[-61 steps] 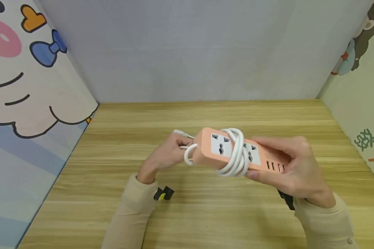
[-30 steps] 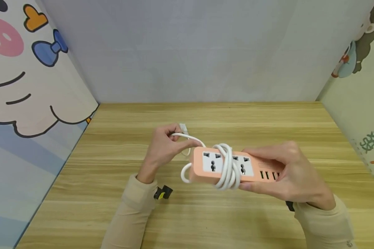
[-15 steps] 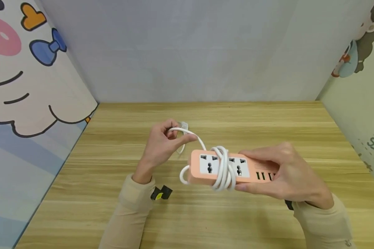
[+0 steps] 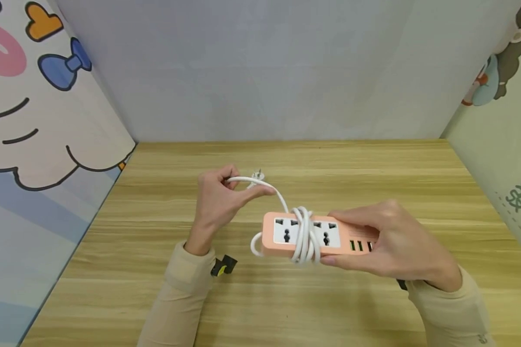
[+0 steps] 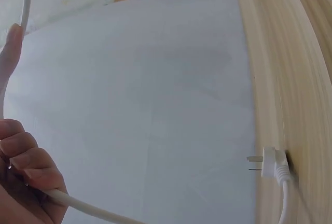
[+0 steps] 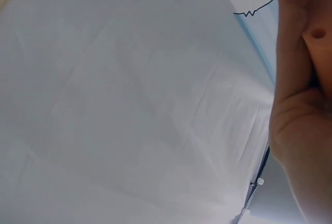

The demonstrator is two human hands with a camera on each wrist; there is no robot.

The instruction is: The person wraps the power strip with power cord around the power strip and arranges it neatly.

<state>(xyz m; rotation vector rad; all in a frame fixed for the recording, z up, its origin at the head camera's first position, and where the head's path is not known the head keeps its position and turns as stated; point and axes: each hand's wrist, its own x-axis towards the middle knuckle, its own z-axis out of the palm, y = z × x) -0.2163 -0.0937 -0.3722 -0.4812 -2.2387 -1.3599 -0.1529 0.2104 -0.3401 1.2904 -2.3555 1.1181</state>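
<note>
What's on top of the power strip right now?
White cord wraps across the power strip; sockets show on both sides, and slots beside the right hand. The surface beneath the cord and hand is covered.

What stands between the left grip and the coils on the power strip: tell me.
Nothing visible blocks the left grip from the coils on the power strip; only the white cord it holds spans the gap. The right grip holds the strip's USB end, outside that gap.

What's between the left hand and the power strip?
In the head view, a stretch of white cord curves from the left hand to the power strip, with the wooden tabletop showing behind it.
</note>
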